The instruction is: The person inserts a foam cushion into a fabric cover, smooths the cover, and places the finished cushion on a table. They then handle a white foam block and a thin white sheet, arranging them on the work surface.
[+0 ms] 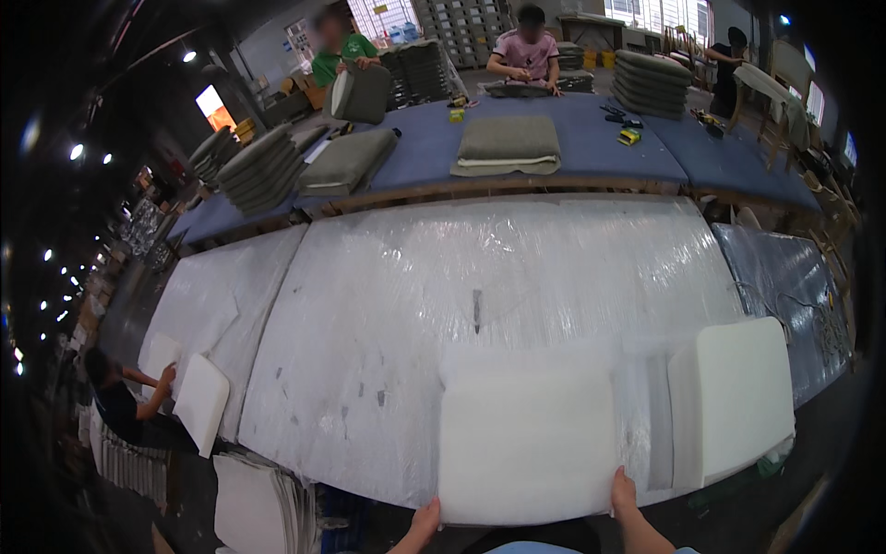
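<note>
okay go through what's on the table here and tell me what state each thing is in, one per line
White foam pad: flat, near edge gripped by both hands.
Left hand: gripping it.
Right hand: gripping it.
Second foam pad: flat, untouched.
Plastic sheet: spread, wrinkled.
Grey cushion: lying flat.

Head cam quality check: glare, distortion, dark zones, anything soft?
Head view: strong fisheye, the plastic-covered table edges bow and the corners vignette to black. Overhead light puts crinkled glare on the plastic. The left aisle is dark, with point lights flaring. The white foam pad is near blown out, little texture. The left hand and right hand at its near edge are sharp; faces at the back are blurred.
</note>
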The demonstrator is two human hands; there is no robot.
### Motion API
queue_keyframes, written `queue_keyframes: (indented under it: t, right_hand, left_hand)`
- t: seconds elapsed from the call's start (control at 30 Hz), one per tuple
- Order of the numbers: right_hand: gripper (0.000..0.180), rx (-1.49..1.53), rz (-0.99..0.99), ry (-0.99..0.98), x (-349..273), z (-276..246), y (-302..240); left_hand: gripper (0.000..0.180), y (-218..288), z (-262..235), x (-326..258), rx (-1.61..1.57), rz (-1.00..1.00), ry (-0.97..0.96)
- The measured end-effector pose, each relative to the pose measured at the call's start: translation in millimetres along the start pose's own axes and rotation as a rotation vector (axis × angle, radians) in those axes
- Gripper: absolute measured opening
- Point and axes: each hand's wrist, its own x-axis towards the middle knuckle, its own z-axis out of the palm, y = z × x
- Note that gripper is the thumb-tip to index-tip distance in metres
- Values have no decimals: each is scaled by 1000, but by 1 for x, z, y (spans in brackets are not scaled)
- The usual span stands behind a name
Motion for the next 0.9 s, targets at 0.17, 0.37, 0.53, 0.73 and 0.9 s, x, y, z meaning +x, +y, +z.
queue_keyframes:
  t: [0.17, 0.37, 0.53, 0.73, 0.9]
  right_hand:
    - [55, 4, -136, 1, 35, -12, 2]
    - [51, -154, -313, 139, 26, 20, -39]
    - [45, -104, -218, -45, 60, -2, -82]
    - [48, 65, -259, -146, 96, 23, -124]
    - [60, 18, -152, -147, 103, 28, -139]
  left_hand:
    - [66, 36, -20, 19, 303, 184, 79]
    - [62, 116, 19, 39, 149, 500, 382]
    - [65, 151, 6, 54, 232, 346, 241]
    - [71, 203, -2, 78, 71, 248, 178]
    - [77, 220, 4, 94, -252, 193, 156]
